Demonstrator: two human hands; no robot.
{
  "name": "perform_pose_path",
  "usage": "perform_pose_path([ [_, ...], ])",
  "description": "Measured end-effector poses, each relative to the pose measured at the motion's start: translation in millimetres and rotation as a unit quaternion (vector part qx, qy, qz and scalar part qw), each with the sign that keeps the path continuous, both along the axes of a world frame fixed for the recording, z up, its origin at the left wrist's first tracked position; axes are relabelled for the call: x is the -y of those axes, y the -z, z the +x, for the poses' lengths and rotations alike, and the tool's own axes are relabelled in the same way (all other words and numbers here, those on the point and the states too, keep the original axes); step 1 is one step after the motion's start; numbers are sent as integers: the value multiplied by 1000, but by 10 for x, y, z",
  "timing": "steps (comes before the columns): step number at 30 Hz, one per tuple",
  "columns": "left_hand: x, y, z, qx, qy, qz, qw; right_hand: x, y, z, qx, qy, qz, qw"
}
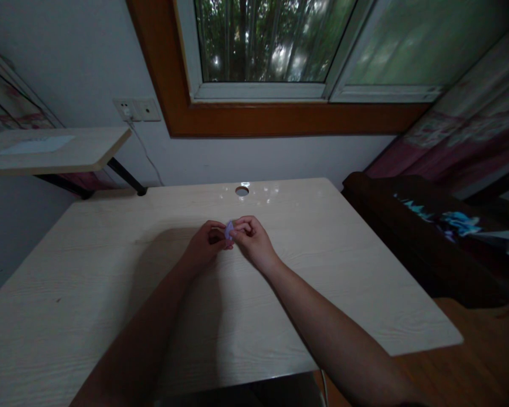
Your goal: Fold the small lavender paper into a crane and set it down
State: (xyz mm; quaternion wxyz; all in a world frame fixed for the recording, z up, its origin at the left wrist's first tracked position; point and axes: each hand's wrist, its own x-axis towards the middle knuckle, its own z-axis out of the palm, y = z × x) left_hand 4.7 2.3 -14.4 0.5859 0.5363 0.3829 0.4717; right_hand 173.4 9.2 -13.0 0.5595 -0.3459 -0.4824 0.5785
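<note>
A small piece of folded purple paper (228,229) is held between my two hands, over the middle of the pale wood-grain table (280,316). My left hand (204,243) pinches it from the left with thumb and fingers. From the right, my right hand (254,237) grips its other side, thumb towards me and the fingers curled. Some pink shows at the paper's lower end, by the left thumb. Fingers cover much of the piece, so its full shape is hidden.
A round cable hole (242,191) sits near the table's back edge. At the left, a raised shelf (110,148) stands on black legs. A cable (146,151) hangs from the wall socket (138,110). Dark furniture (407,243) with blue items stands at the right.
</note>
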Motion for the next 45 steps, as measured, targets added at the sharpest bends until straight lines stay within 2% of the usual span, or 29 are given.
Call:
perform_pose_path([
  [20,8,-21,4,-20,-1,0,1000,0,71,-8,11,28,14,999],
  [27,12,-34,2,-9,-26,31,999,25,33,-15,29,10,21,999],
  [33,29,-65,11,0,-35,35,999,23,70,-10,67,28,50,996],
  [39,17,-53,7,-42,-32,44,998,22,99,-15,75,-6,42,996],
  [45,19,-44,17,-39,-30,37,998,14,98,-14,64,14,39,997],
])
